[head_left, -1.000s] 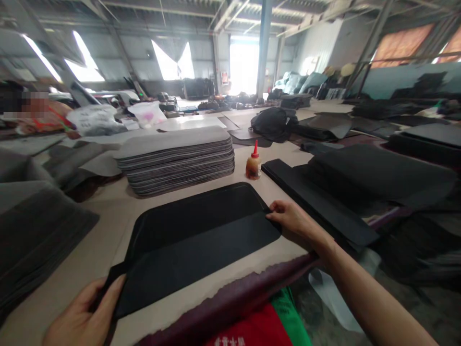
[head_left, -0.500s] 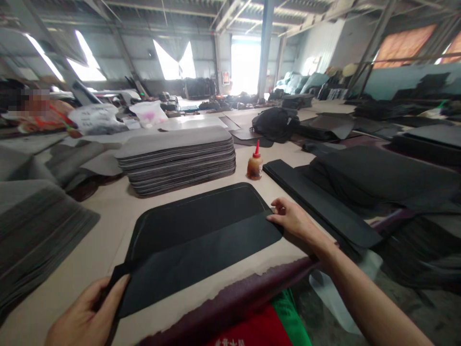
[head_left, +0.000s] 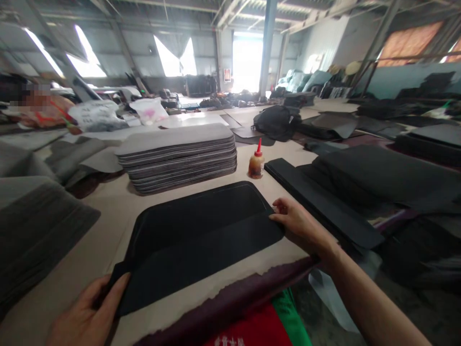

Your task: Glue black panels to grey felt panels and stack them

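Black panel (head_left: 205,211), one, rounded corners at its far edge, a black strip (head_left: 209,259) laid across its near half; flat on the counter (head_left: 93,245), lower centre of the frame.

Left hand (head_left: 86,307), one, lower left: thumb and fingers pinching the near left end of the strip.

Right hand (head_left: 298,221), one, right of centre: thumb and fingertips at the strip's right end; whether they pinch it or only touch it, cannot tell.

Bottle (head_left: 256,163), one, amber contents, red pointed nozzle; upright, just beyond the panel, near the centre.

Stack of grey sheets (head_left: 176,158), many layers, rounded corners; behind the panel, left of the bottle.

Black strips (head_left: 324,202), piled lengthwise, right of the bottle and beyond the right hand.

Dark grey sheets (head_left: 39,240), a thick pile, left edge.

Dark cloth (head_left: 389,173), folded, at right.

Black bundle (head_left: 275,122), one, upper centre, beyond the bottle.

White plastic bags (head_left: 95,115), upper left.
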